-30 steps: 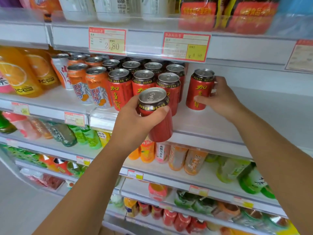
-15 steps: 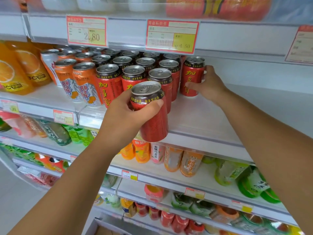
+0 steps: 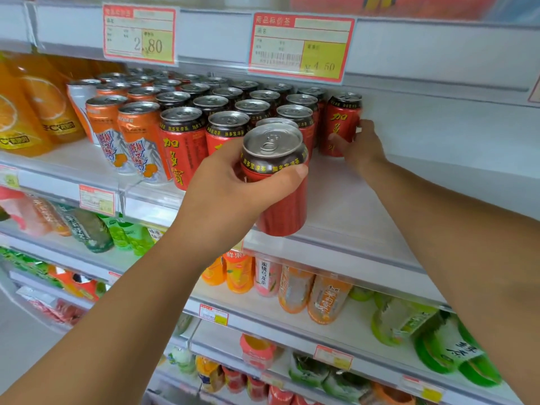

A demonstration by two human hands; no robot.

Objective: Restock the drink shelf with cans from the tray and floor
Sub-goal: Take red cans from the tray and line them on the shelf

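**A:** What is gripped by the left hand [image 3: 233, 185]?

**B:** A red can, here called the raised can [image 3: 280, 200], is gripped round its upper body. The thumb is laid across the front just under the black band, and the fingers are wrapped behind. The can is held roughly upright in front of the drink shelf [image 3: 350, 206], with its base level with the front lip. Whether base and lip touch cannot be told.

**A:** And the right hand [image 3: 362, 147]?

**B:** It is stretched deeper into the shelf and closed on the end can [image 3: 342, 121]. The thumb is pressed on the printed face and the fingers are curled round the can's right side. This can is stood upright on the shelf at the right edge of the block of red cans [image 3: 228, 112], just beside its neighbour in a rear row.

**A:** How is the rest of the shelf filled?

**B:** The red cans are packed in rows, tops touching or nearly so. The orange cans [image 3: 137, 135] are set to their left, and the orange juice bottles [image 3: 38, 103] are placed at the far left. Two price labels are clipped to the rail above — one marked 2.80 [image 3: 139, 33], the other 4.50 [image 3: 301, 45]. On the lower shelves, bottled drinks [image 3: 295, 287] in orange, pink and green are laid out.
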